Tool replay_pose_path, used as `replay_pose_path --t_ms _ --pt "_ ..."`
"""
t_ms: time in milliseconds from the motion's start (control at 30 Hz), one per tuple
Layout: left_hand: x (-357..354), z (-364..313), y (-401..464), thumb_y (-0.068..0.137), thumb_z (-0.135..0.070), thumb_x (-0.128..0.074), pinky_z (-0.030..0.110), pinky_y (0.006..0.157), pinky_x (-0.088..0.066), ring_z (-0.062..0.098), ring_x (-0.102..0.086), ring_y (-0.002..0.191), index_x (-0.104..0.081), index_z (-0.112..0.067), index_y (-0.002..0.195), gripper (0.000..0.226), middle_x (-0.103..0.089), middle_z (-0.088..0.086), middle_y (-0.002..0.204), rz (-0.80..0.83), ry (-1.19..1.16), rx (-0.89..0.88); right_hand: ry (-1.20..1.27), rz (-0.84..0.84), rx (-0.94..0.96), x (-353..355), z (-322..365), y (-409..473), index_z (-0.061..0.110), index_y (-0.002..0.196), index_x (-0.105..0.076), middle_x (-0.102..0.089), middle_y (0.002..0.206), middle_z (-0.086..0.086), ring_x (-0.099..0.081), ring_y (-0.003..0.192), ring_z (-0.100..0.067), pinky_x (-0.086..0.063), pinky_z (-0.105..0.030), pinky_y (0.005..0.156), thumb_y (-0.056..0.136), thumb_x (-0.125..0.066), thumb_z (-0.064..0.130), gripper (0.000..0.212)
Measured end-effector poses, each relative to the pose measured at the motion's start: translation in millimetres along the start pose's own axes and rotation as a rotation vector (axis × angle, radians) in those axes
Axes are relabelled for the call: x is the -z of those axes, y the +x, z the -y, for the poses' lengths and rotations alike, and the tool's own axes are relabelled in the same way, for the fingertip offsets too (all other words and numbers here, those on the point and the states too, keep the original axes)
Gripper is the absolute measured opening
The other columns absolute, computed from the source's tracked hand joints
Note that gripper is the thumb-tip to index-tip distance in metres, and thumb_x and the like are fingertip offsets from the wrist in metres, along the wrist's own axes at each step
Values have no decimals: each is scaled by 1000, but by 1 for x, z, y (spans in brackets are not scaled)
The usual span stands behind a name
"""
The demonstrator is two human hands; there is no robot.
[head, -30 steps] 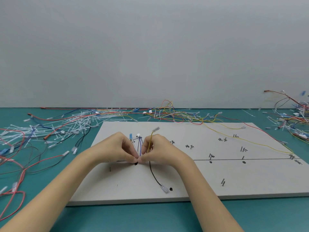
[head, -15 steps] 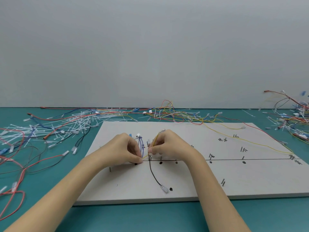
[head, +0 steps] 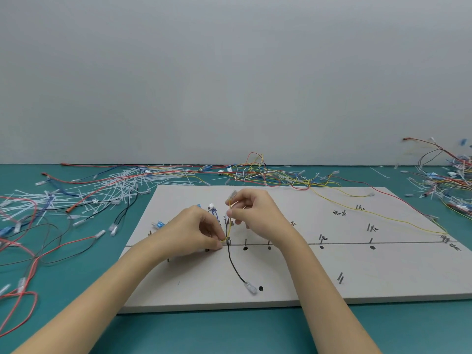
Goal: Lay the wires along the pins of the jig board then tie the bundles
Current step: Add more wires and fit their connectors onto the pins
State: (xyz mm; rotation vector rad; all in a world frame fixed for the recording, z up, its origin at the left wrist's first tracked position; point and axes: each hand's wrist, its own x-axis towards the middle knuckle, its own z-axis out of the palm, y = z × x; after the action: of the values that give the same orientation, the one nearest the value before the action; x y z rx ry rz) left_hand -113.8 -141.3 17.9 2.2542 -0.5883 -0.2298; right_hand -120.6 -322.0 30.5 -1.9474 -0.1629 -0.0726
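A pale jig board with small pins, a drawn line and black dots lies on the teal table. My left hand pinches a short yellow wire low down, beside a pin on the line. Higher up, my right hand pinches the same wire near its clear terminal. A black wire runs from that pin toward me and ends in a clear connector. Blue wires stand just behind my left hand. A long yellow wire crosses the board's right part.
Loose white cable ties and red, black and blue wires litter the table left of the board. More tangled wires lie behind the board and at the far right. A grey wall rises behind.
My right hand has risen and moved away from the left, stretching the yellow wire upward. My left hand stays low by the pin, fingertips now beside the line.
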Motion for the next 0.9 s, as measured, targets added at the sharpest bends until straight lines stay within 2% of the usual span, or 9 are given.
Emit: replay_pose_path --t_ms 200,300,400,500,600,833,900 --pt "-3 3 1 73 -8 -80 20 60 -53 7 -68 63 -75 -33 61 28 -74 -5 69 -3 -14 8 -8 -30 21 -5 -3 1 17 87 -61 -67 65 -3 -57 51 -9 -42 -14 52 80 -67 -3 22" --pt "-5 3 2 74 -8 -78 16 55 -49 4 -65 58 -75 -31 62 26 -71 -9 64 -2 -12 1 -6 -54 36 -7 -4 1 13 86 -61 -66 64 -4 -57 51 -12 -48 -25 61 80 -68 -4 20" --pt "-8 3 2 75 -14 -78 15 52 -45 3 -57 51 -71 -25 63 18 -66 -10 57 -7 -39 1 6 -77 52 -7 -3 1 15 82 -60 -66 68 -11 -57 53 -15 -49 -29 64 79 -70 -3 20" --pt "-8 3 2 76 -17 -79 18 51 -46 6 -57 51 -71 -25 64 17 -66 -5 57 4 -68 -7 28 -73 66 -5 -2 0 14 82 -59 -68 70 -14 -57 52 -13 -49 -24 61 81 -69 -2 19" --pt "-7 4 3 75 -16 -81 17 51 -45 7 -58 51 -71 -26 64 18 -65 -5 56 2 -75 -17 89 -64 76 -4 -2 1 8 85 -60 -66 67 -11 -57 49 -7 -47 -17 55 89 -62 0 8" --pt "-6 4 2 78 -21 -79 22 55 -46 11 -58 54 -72 -17 69 11 -68 4 63 9 -97 -21 73 -88 67 -4 -2 3 10 84 -61 -65 64 -5 -55 52 -13 -47 -16 56 93 -58 7 10" --pt "-5 3 2 77 -20 -80 23 57 -46 10 -58 56 -73 -18 69 11 -68 2 62 12 -112 -19 65 -95 72 -4 -2 3 12 83 -62 -64 63 -2 -55 52 -11 -47 -16 56 92 -59 8 11"
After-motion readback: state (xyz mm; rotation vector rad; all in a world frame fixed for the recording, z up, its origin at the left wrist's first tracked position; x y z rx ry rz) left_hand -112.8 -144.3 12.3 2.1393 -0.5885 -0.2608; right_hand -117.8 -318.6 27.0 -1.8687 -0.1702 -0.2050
